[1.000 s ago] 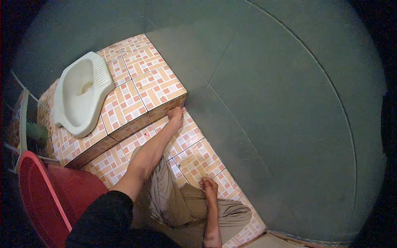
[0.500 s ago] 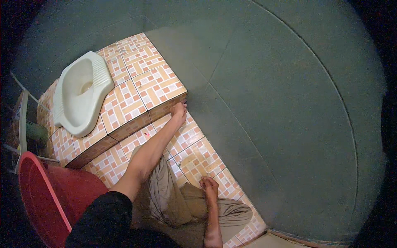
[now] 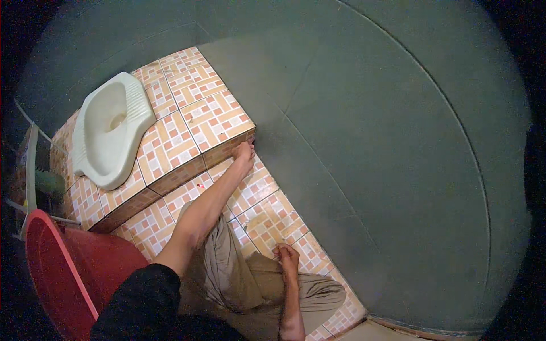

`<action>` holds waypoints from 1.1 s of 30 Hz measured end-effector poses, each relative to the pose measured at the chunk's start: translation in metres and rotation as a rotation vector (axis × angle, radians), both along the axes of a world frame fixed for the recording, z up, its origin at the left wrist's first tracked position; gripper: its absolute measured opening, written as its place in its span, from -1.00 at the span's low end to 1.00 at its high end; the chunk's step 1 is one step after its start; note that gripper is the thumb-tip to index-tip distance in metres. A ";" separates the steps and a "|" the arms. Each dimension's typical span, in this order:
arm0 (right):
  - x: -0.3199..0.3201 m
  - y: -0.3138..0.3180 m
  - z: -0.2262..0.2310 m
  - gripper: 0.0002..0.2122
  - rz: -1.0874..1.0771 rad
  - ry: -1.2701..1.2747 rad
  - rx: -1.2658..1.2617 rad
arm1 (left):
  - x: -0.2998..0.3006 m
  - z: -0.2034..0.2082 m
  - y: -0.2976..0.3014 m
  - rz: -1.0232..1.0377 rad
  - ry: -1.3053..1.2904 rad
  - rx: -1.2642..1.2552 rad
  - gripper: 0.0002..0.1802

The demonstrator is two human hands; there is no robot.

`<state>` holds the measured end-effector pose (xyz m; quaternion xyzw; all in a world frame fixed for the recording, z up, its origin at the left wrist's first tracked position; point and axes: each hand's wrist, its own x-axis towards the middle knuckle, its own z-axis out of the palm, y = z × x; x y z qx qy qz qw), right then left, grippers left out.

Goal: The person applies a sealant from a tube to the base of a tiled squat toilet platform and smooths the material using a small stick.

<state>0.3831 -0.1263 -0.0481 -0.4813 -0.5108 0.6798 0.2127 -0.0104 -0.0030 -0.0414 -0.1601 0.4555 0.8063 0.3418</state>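
My left hand [image 3: 244,157] reaches to the corner where the riser of the tiled step [image 3: 193,156] meets the green wall [image 3: 364,142]. Its fingers are bent and closed against that corner; a small dark spot shows by the fingertips, but what they hold, if anything, is hidden. My right hand [image 3: 288,259] is held low over my trousers [image 3: 244,278], above the lower tiled floor [image 3: 284,213]. The fingers there are curled together, and whatever may be between them is too small to make out.
A white squat toilet [image 3: 111,131] is set into the raised step at the left. Near my left arm stands a large red tub [image 3: 102,253]. Behind it are a pale frame [image 3: 32,170] and a green object [image 3: 50,182]. A small red scrap [image 3: 200,185] lies on the floor.
The view has shifted very slightly. My left hand stays at the corner and my right hand keeps almost the same place, with its fingers still curled.
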 end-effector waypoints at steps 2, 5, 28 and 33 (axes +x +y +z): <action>-0.005 -0.004 -0.001 -0.80 -0.002 0.019 0.018 | -0.004 0.006 -0.003 -0.002 0.029 0.042 -0.85; 0.003 0.001 -0.006 -0.80 0.047 -0.076 0.126 | 0.019 0.041 -0.005 -0.006 0.073 0.113 -0.84; -0.205 0.029 0.210 -0.70 -0.164 -0.013 0.765 | 0.111 0.164 -0.089 -0.157 0.703 0.239 -0.67; -0.217 0.046 0.209 -0.69 -0.244 0.157 0.517 | 0.120 0.167 -0.090 -0.173 0.709 0.323 -0.73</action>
